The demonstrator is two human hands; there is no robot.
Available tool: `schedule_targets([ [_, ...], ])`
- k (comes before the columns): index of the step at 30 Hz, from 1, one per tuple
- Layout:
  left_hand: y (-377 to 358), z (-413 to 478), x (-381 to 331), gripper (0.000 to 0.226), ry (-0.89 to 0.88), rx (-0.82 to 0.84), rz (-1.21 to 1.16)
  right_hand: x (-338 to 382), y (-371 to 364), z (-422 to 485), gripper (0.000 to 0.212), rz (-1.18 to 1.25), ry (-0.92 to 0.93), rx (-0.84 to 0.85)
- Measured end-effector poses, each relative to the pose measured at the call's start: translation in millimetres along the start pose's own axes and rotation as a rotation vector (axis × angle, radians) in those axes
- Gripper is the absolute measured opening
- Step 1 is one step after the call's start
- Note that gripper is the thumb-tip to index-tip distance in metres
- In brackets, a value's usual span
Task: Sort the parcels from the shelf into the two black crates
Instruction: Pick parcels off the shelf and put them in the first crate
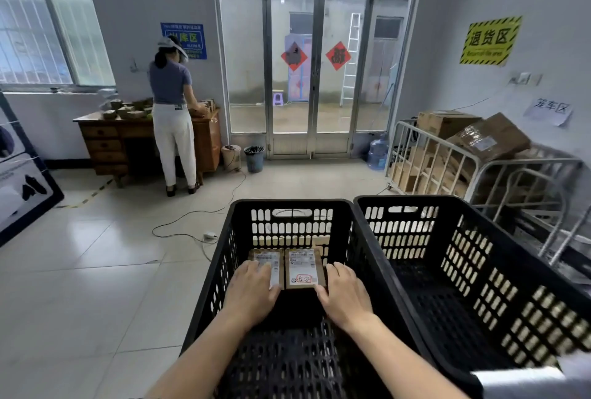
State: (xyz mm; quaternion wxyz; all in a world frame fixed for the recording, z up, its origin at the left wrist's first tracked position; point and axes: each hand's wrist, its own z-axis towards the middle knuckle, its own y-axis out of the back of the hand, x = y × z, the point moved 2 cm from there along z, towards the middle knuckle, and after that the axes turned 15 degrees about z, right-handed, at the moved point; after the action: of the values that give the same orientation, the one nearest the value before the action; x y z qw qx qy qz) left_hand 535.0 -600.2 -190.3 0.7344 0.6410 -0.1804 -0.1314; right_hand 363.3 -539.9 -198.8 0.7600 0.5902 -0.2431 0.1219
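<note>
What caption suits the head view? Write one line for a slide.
Left hand rests on one brown parcel, right hand grips the stamped parcel beside it, inside the left crate.

The two crates [287,202] are matt black plastic, their walls and floors moulded as open grids. The parcels [303,270] are plain brown cardboard with smooth white paper labels [300,258]. The floor [96,270] is pale glazed tile with a soft sheen. The worktop [105,142] is brown varnished wood. The door [267,78] has dull silvery metal frames round clouded glass. The cage trolley [479,163] is pale-painted metal tube; its boxes [492,139] are creased cardboard under shiny clear tape. The water bottle [378,150] is translucent blue plastic.
</note>
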Motion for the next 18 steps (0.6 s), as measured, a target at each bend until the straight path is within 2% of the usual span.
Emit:
schedule_targets([
  [4, 15, -27, -4, 0.056, -0.048, -0.052, 0.009, 10, 26, -35, 0.056, -0.028, 0.006, -0.053],
  [9, 30, -55, -25, 0.054, -0.124, -0.081, -0.003, 8, 55, -79, 0.050, -0.068, -0.016, -0.113],
  [18, 57, -91, -100, 0.054, -0.297, -0.101, -0.043, -31, 110, -165, 0.052, -0.133, -0.199, -0.198],
])
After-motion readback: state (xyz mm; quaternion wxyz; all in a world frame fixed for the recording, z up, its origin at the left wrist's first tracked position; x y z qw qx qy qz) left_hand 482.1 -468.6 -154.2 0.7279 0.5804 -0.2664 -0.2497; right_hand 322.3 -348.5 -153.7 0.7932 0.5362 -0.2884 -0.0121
